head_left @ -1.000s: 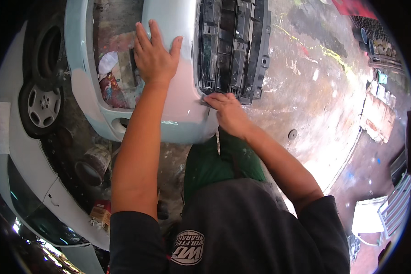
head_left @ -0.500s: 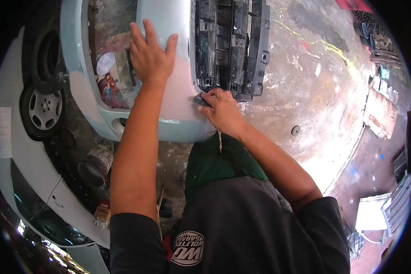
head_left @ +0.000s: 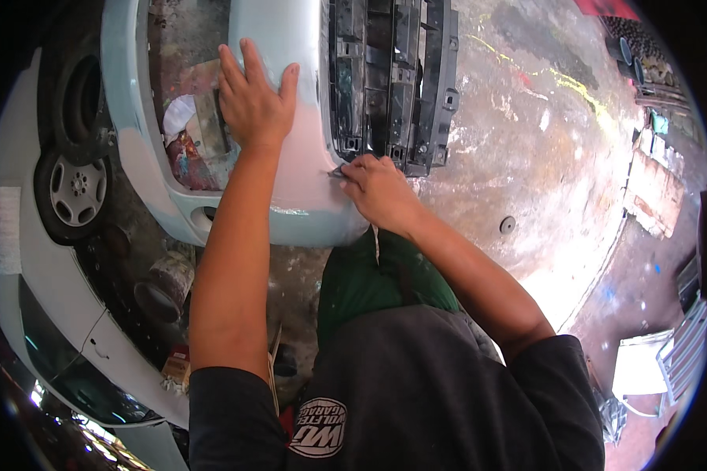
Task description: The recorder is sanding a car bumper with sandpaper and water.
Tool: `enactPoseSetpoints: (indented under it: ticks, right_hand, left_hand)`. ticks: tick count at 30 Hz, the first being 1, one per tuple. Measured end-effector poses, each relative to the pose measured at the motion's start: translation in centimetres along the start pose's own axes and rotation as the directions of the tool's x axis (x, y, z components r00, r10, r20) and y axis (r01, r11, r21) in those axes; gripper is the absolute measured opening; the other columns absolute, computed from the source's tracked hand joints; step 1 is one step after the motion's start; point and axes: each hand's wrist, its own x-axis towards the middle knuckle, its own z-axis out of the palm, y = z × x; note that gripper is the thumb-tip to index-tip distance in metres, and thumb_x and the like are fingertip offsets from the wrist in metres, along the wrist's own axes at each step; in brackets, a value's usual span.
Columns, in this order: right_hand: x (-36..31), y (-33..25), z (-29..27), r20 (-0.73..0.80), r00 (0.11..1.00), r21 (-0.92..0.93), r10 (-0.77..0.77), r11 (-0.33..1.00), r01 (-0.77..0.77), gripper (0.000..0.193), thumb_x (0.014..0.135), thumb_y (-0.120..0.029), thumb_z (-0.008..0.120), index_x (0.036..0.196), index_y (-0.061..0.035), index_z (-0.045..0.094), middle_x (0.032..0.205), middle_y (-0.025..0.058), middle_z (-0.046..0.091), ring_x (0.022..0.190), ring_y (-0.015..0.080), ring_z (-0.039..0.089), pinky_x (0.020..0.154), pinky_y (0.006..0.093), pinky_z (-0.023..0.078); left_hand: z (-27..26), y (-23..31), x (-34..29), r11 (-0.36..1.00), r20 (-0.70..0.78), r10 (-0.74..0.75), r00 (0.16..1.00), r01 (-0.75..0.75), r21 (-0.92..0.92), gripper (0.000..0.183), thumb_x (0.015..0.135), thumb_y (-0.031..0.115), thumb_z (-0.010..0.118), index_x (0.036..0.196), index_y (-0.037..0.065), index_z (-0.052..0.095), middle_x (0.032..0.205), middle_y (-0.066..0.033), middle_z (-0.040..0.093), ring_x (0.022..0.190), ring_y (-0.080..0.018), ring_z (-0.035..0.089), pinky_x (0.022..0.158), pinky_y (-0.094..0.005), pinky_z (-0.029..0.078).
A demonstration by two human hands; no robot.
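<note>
A car bumper (head_left: pixel 306 141), pale blue-grey with pinkish patches, stretches away from me. My left hand (head_left: pixel 253 110) rests flat on its top, beside the large opening, with fingers spread and nothing held. At the bumper's inner edge, my right hand (head_left: pixel 381 192) pinches a small dark piece of sandpaper (head_left: pixel 338 170) against the corner of the painted surface. Only a thin end of the sandpaper shows; my fingers hide the rest. A black plastic grille frame (head_left: pixel 381 78) runs along the bumper's right side, just beyond my right hand.
A car wheel (head_left: pixel 78 184) and a loose tire (head_left: pixel 78 102) are at the left, by a light-coloured car (head_left: pixel 71 314). A dirty bucket (head_left: pixel 163 286) lies near my left forearm. On the stained concrete floor (head_left: pixel 518 157) at right is a small round disc (head_left: pixel 507 225).
My right hand has shifted slightly left and turned, so less of the sandpaper shows. The left hand stays flat on the bumper. The whole view has moved a little.
</note>
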Motion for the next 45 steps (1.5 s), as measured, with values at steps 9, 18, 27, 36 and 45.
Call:
enactPoseSetpoints:
  ticks: [9, 18, 27, 36, 45]
  right_hand:
    - [-0.5, 1.6, 1.8, -0.106, 0.993, 0.088, -0.046, 0.995, 0.056, 0.037, 0.099, -0.030, 0.056, 0.128, -0.0081, 0.067, 0.133, 0.0097, 0.058, 0.116, 0.0349, 0.054, 0.101, 0.0465, 0.045]
    - [1.7, -1.3, 4.6, -0.364, 0.929, 0.237, 0.072, 0.971, 0.017, 0.037, 0.096, -0.026, 0.061, 0.125, -0.0030, 0.066, 0.126, 0.0149, 0.059, 0.111, 0.0370, 0.053, 0.097, 0.0468, 0.044]
    - [1.7, -1.7, 4.5, -0.375, 0.925, 0.141, 0.064, 0.990, -0.011, 0.035, 0.095, -0.028, 0.063, 0.120, -0.0046, 0.068, 0.117, 0.0111, 0.061, 0.109, 0.0328, 0.053, 0.089, 0.0456, 0.043]
    - [5.0, -4.7, 4.2, -0.465, 0.854, 0.444, 0.236, 0.896, -0.006, 0.038, 0.096, -0.021, 0.062, 0.127, 0.0006, 0.062, 0.120, 0.0249, 0.058, 0.110, 0.0443, 0.055, 0.094, 0.0512, 0.045]
    - [10.1, -6.4, 2.7, -0.601, 0.696, 0.502, 0.393, 0.863, -0.055, 0.047, 0.096, -0.025, 0.058, 0.134, 0.0029, 0.057, 0.125, 0.0258, 0.055, 0.115, 0.0448, 0.054, 0.098, 0.0511, 0.045]
  left_hand:
    - [-0.1, 0.3, 0.2, 1.000, 0.027, -0.017, 0.999, 0.017, -0.009, 0.081, 0.095, 0.057, 0.058, 0.155, 0.009, 0.031, 0.157, -0.0302, 0.031, 0.134, -0.0516, 0.044, 0.109, -0.0542, 0.040]
    - [0.0, 1.2, 0.2, 1.000, 0.058, -0.029, 0.998, 0.029, 0.001, 0.081, 0.096, 0.054, 0.057, 0.157, 0.007, 0.031, 0.158, -0.0305, 0.029, 0.139, -0.0512, 0.039, 0.113, -0.0535, 0.037]
    - [0.6, 0.6, 0.3, 0.999, 0.022, 0.045, 0.999, -0.046, 0.017, 0.084, 0.096, 0.057, 0.056, 0.156, 0.004, 0.031, 0.157, -0.0329, 0.029, 0.137, -0.0523, 0.039, 0.113, -0.0554, 0.036]
    - [0.3, 0.1, 0.2, 0.998, 0.014, 0.050, 0.999, -0.051, 0.042, 0.084, 0.096, 0.056, 0.057, 0.156, 0.004, 0.032, 0.157, -0.0335, 0.029, 0.135, -0.0523, 0.042, 0.111, -0.0549, 0.038]
    - [0.5, 0.4, 0.1, 0.998, -0.011, 0.021, 1.000, -0.021, 0.054, 0.083, 0.094, 0.059, 0.057, 0.154, 0.005, 0.036, 0.155, -0.0322, 0.034, 0.131, -0.0505, 0.047, 0.107, -0.0527, 0.042]
